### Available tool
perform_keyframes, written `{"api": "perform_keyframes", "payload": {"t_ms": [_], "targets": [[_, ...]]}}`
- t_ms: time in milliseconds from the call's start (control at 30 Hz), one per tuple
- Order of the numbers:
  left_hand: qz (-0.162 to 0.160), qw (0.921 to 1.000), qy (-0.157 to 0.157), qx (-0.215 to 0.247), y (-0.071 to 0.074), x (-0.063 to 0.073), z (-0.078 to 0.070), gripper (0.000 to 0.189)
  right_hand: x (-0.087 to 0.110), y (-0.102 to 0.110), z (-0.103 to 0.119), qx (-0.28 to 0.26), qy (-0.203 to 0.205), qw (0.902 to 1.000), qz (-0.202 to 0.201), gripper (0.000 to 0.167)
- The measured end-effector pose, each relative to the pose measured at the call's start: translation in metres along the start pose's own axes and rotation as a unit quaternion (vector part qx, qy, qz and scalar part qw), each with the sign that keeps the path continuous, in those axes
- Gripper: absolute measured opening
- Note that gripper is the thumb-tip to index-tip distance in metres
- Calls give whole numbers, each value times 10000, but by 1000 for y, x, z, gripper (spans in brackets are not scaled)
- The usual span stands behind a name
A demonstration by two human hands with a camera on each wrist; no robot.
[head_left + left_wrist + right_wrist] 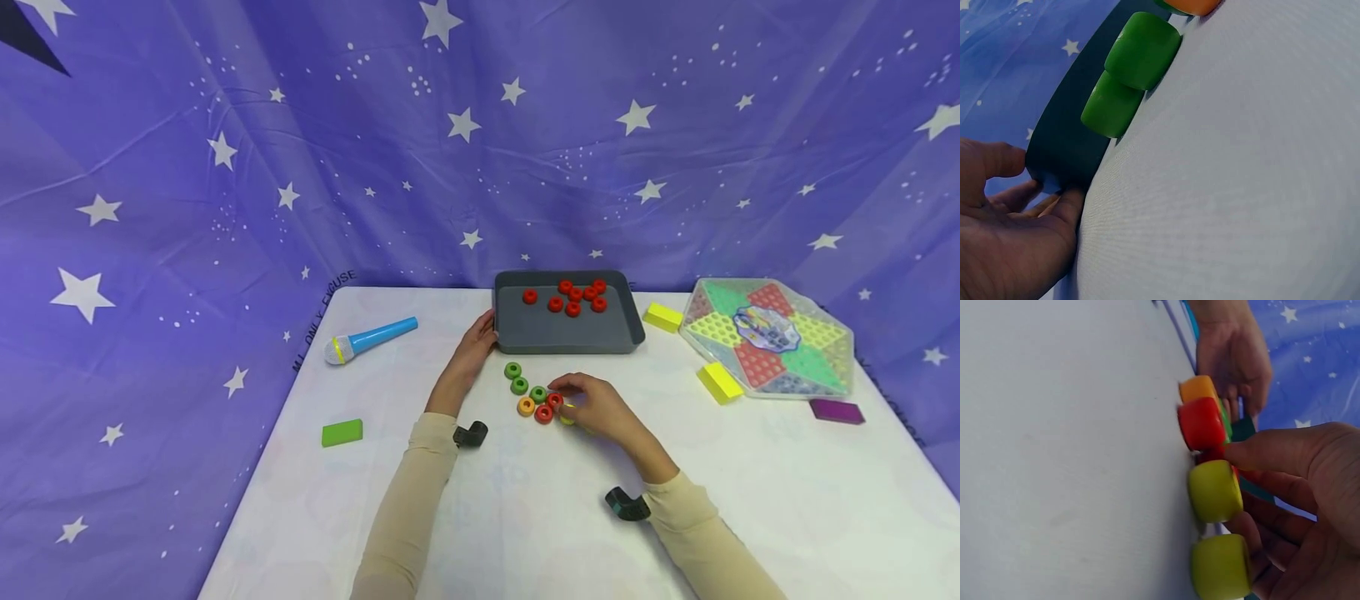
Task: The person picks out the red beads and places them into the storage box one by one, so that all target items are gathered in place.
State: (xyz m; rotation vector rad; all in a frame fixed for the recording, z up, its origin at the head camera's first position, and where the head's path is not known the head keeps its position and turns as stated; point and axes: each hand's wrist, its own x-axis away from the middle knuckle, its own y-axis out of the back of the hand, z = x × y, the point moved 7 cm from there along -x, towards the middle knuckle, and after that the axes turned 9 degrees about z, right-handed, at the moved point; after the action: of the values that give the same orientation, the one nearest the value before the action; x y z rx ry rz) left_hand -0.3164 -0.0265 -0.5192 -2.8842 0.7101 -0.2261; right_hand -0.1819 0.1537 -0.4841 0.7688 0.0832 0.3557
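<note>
My left hand point(474, 343) is at the near left corner of a dark grey tray point(570, 337), its fingertips holding the tray's end. In the tray lie several red rings point(573, 309). My right hand point(596, 406) pinches a red ring point(554, 400) between thumb and finger, among loose rings in front of the tray. Beside it are another red ring point(543, 414), an orange ring point(527, 407) and green rings point(519, 386). Yellow rings point(1215, 492) sit under the right hand, partly hidden in the head view.
On the left lie a blue toy microphone point(378, 335) and a green block point(342, 433). To the right are yellow blocks point(720, 383), a purple block point(837, 412) and a hexagonal game board point(768, 337). A starry purple cloth point(420, 208) hangs behind the white table point(525, 517).
</note>
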Motion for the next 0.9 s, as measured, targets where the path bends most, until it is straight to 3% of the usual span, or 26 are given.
{"api": "perform_keyframes", "payload": {"t_ms": [433, 900], "targets": [[-73, 10000, -51, -15, 0, -2, 1, 56, -1, -3, -1, 24, -301, 9987, -413, 29], [-85, 9999, -56, -13, 0, -1, 1, 55, -6, 10, 3, -30, -433, 9982, -417, 26]]}}
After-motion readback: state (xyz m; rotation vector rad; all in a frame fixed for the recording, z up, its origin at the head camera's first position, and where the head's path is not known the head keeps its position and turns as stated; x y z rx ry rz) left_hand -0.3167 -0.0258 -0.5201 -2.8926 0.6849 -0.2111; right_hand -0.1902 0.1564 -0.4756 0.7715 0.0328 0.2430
